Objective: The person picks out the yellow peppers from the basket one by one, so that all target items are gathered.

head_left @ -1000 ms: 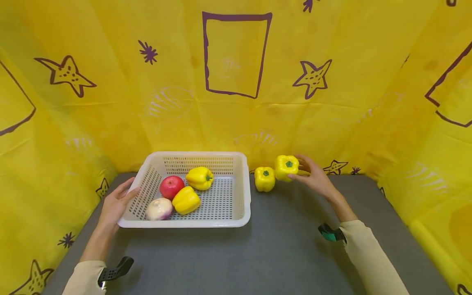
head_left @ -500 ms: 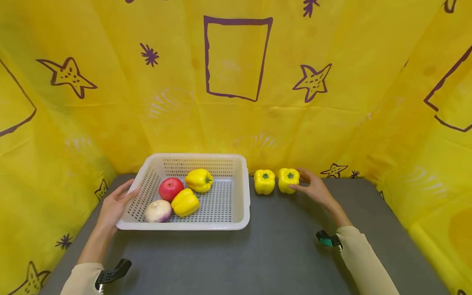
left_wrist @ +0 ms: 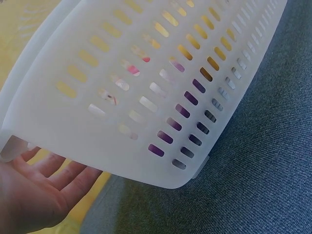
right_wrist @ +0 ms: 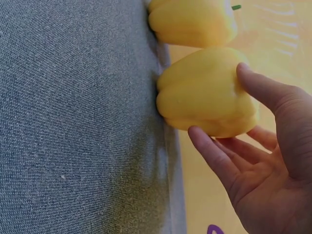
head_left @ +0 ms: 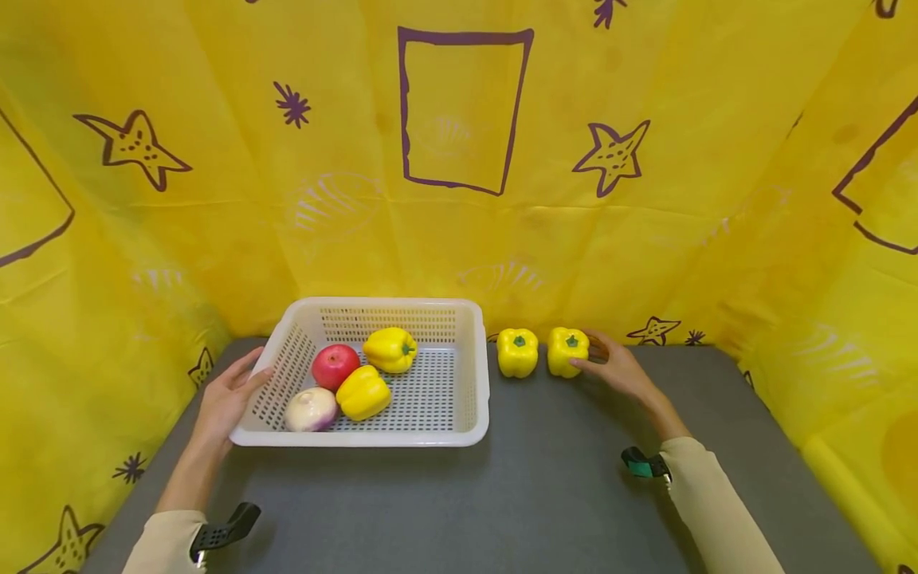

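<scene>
A white plastic basket (head_left: 358, 437) holds two yellow bell peppers (head_left: 364, 393), a red apple (head_left: 335, 367) and a white-and-purple turnip (head_left: 311, 410). My left hand (head_left: 224, 402) grips its left rim, thumb over the edge and fingers on the outside. In the left wrist view, those fingers (left_wrist: 73, 178) reach behind the rim. Right of the basket, a yellow bell pepper (right_wrist: 207, 95) stands upright on the table, its green stem up. My right hand (head_left: 615, 367) holds it from the right between thumb and fingers. Another upright yellow bell pepper (head_left: 517, 353) stands just left of it, a narrow gap between.
The dark grey table (head_left: 545, 494) runs back to a yellow cloth (head_left: 344, 239) printed with starfish and fish, which hangs behind and along both sides. The two upright peppers stand close to this back cloth. The basket's right wall is near the left pepper.
My right hand has lowered its pepper down onto the table, a little to the right of the other upright pepper. My left hand and the basket have stayed in place.
</scene>
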Demonstrator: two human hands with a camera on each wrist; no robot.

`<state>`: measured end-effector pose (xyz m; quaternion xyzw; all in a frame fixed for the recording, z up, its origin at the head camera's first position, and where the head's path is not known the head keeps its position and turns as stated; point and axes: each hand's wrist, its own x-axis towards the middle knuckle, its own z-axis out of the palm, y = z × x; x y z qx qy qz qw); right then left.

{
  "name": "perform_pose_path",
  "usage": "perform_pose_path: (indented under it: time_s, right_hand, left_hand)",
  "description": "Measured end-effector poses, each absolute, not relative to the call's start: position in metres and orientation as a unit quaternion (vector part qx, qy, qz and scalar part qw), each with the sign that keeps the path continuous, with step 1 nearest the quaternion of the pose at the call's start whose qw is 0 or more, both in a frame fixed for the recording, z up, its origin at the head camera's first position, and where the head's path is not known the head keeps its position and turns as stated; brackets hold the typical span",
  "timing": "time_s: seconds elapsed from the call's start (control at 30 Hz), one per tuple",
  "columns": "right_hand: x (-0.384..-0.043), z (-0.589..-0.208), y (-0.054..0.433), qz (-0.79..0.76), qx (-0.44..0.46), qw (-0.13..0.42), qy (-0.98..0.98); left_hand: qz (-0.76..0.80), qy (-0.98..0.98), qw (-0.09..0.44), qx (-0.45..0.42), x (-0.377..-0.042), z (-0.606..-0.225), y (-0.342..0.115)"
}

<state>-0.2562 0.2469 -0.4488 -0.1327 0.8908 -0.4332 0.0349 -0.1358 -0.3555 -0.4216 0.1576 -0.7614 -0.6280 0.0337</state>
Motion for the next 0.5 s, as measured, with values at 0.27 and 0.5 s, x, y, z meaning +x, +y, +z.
perform_pose_path:
  time_s: [0.27, 0.5]
  right_hand:
    - [-0.2534, -0.4458, 0.2470, -0.436, -0.133, 0.044, 0.889]
    - [-0.2519, -0.4445, 0.2482, -0.428, -0.140, 0.044, 0.892]
  left_hand:
    - [-0.638, -0.753, 0.030, 0.157, -0.1354, -0.4212, -0.3556]
    - [-0.630, -0.758, 0.030, 0.167, -0.1363, -0.4217, -0.3554]
